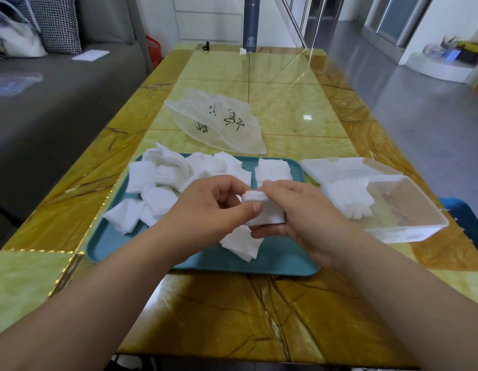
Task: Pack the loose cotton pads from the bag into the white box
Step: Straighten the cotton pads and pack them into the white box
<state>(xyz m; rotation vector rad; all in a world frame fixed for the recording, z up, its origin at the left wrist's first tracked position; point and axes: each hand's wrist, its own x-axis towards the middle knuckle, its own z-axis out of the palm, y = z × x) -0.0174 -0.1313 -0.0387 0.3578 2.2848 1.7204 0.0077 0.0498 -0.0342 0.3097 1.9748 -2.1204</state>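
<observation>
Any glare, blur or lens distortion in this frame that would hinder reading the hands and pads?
Head view: glare streaks the glossy table on its far side only; wide-angle bowing bends the table edges; the left hand, right hand and held pad stack are sharp; loose pads on the tray wash out, layers hard to separate.

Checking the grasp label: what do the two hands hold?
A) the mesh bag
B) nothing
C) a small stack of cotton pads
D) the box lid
C: the left hand and right hand both pinch a small stack of cotton pads above the teal tray.
</observation>
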